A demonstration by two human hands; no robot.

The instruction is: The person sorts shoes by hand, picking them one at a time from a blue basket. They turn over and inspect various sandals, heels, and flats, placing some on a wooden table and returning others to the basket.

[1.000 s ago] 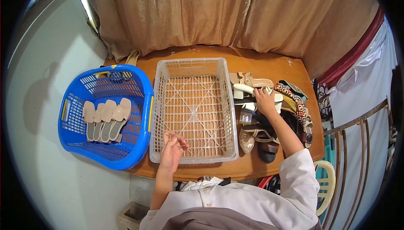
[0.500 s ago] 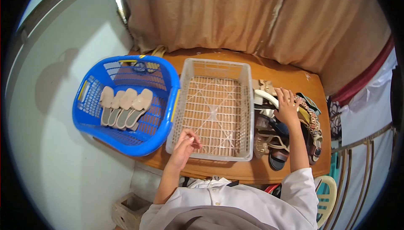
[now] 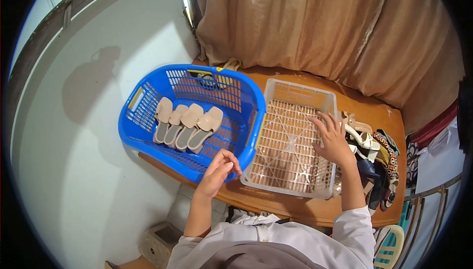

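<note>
My right hand (image 3: 335, 143) hovers over the right side of the clear plastic crate (image 3: 286, 190), its fingers spread and nothing in them. Loosely curled and holding nothing, my left hand (image 3: 217, 170) is in front of the near rim of the blue laundry basket (image 3: 189, 170). Inside that basket, several beige slide sandals (image 3: 192, 116) stand in a row, leaning against each other. Right of the crate lies a pile of mixed footwear, including a white-strapped sandal (image 3: 367, 142) and a patterned sandal (image 3: 391, 163); my right hand and forearm hide part of it.
Basket and crate stand side by side on a wooden table (image 3: 305, 212). A brown curtain (image 3: 295, 23) hangs behind it, and a pale wall (image 3: 93, 136) rises at the left. A plastic chair (image 3: 389, 244) is at the lower right, a concrete block (image 3: 160, 242) at the lower left.
My right hand has left the footwear pile and moved left over the crate, empty. The view has turned left, so the basket and crate appear farther right. My left hand stays loosely curled.
</note>
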